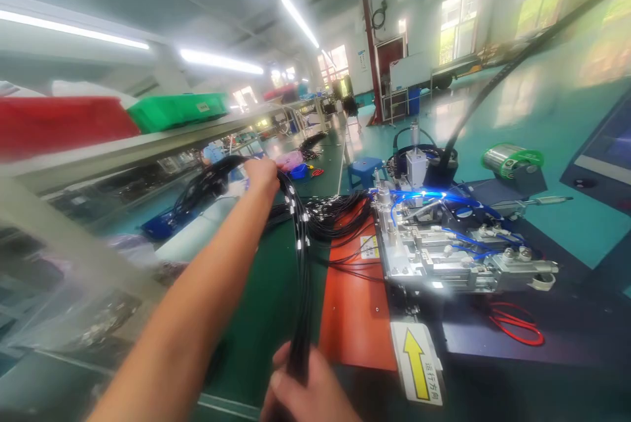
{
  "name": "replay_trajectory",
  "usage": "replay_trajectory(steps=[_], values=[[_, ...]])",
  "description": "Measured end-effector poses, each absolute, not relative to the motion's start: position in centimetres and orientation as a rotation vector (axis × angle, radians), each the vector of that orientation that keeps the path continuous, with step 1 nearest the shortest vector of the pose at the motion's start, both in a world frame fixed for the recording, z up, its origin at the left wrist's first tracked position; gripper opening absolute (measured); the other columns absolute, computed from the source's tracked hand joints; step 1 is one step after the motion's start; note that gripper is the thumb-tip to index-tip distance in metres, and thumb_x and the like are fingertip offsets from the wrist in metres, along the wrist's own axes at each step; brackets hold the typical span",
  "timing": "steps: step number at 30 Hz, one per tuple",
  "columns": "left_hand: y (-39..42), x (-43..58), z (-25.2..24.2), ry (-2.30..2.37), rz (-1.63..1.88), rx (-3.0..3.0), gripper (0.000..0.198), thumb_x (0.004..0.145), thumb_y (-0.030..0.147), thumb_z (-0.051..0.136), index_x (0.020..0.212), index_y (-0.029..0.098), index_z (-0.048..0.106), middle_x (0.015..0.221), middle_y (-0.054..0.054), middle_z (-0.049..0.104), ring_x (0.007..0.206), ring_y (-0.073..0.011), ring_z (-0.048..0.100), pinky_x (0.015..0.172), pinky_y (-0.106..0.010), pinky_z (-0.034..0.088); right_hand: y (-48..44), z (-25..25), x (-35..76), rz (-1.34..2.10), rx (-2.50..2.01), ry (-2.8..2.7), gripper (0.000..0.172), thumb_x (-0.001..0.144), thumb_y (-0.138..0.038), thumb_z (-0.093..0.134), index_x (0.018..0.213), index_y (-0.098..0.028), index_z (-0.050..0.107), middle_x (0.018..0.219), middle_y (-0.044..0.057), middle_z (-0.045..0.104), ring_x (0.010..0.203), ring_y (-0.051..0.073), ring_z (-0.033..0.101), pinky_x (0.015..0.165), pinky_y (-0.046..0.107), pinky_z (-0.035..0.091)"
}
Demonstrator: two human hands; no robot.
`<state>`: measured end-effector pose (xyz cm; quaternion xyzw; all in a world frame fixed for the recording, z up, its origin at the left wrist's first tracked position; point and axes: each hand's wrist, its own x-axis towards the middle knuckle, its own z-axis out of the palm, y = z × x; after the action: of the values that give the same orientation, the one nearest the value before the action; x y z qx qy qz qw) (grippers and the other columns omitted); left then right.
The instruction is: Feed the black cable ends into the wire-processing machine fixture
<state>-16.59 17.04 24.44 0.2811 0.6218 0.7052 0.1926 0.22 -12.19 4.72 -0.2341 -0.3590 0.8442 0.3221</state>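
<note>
A long bundle of black cables with small white and silver connectors hangs between my hands. My left hand is raised and closed round its upper part, with more black cable trailing off to the left. Near the bottom edge, my right hand wraps round the lower part of the same bundle. More black cables lie across the green work surface and an orange plate, reaching a metal machine with blue tubes.
A shelf with a red bin and a green bin runs along the left. Behind the machine sits a solder wire spool. A red wire loop and an arrow label are at the right. Farther back is a blue stool.
</note>
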Motion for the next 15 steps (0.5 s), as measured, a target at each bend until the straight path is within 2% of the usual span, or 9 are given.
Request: replay_trajectory(steps=[4, 8, 11, 12, 15], values=[[18.3, -15.1, 19.3, 1.85, 1.722, 0.717, 0.036, 0.094, 0.035, 0.058, 0.124, 0.015, 0.055, 0.123, -0.01, 0.058, 0.105, -0.0221, 0.061, 0.088, -0.043, 0.054, -10.7, 4.6, -1.4, 2.132, -0.724, -0.664, 0.031, 0.07, -0.032, 0.073, 0.088, -0.02, 0.05, 0.061, -0.003, 0.062, 0.06, 0.017, 0.065, 0.064, 0.032, 0.051], [17.0, -15.1, 14.9, 1.95, 1.336, 0.687, 0.036, 0.094, 0.035, 0.059, 0.124, 0.016, 0.056, 0.123, -0.01, 0.058, 0.106, -0.0226, 0.061, 0.088, -0.043, 0.054, -8.1, 5.6, -4.3, 2.124, -0.719, -0.397, 0.018, 0.077, -0.023, 0.066, 0.082, -0.021, 0.049, 0.059, -0.003, 0.057, 0.066, 0.018, 0.065, 0.065, 0.032, 0.054], [14.8, -16.1, 13.6, 2.004, 1.085, 0.713, 0.034, 0.093, 0.033, 0.06, 0.121, 0.015, 0.057, 0.121, -0.01, 0.06, 0.104, -0.022, 0.061, 0.087, -0.042, 0.054, -6.7, 6.6, -5.5, 2.205, -0.661, -0.285, 0.02, 0.081, -0.023, 0.067, 0.083, -0.021, 0.047, 0.061, -0.004, 0.056, 0.058, 0.014, 0.061, 0.063, 0.033, 0.056], [13.7, -16.5, 13.5, 2.008, 1.006, 0.723, 0.033, 0.091, 0.032, 0.063, 0.117, 0.014, 0.059, 0.116, -0.01, 0.062, 0.101, -0.0224, 0.062, 0.084, -0.041, 0.055, -6.5, 6.9, -5.7, 2.234, -0.629, -0.276, 0.02, 0.082, -0.023, 0.066, 0.084, -0.021, 0.046, 0.061, -0.005, 0.056, 0.055, 0.013, 0.059, 0.062, 0.033, 0.057], [9.3, -17.1, 13.1, 1.953, 0.798, 0.73, 0.046, 0.064, 0.033, 0.087, 0.097, 0.009, 0.067, 0.09, -0.018, 0.069, 0.086, -0.0349, 0.067, 0.066, -0.04, 0.055, -6.0, 7.2, -5.7, 2.284, -0.606, -0.377, 0.017, 0.086, -0.023, 0.063, 0.087, -0.02, 0.046, 0.06, -0.005, 0.057, 0.052, 0.011, 0.06, 0.057, 0.03, 0.057]])
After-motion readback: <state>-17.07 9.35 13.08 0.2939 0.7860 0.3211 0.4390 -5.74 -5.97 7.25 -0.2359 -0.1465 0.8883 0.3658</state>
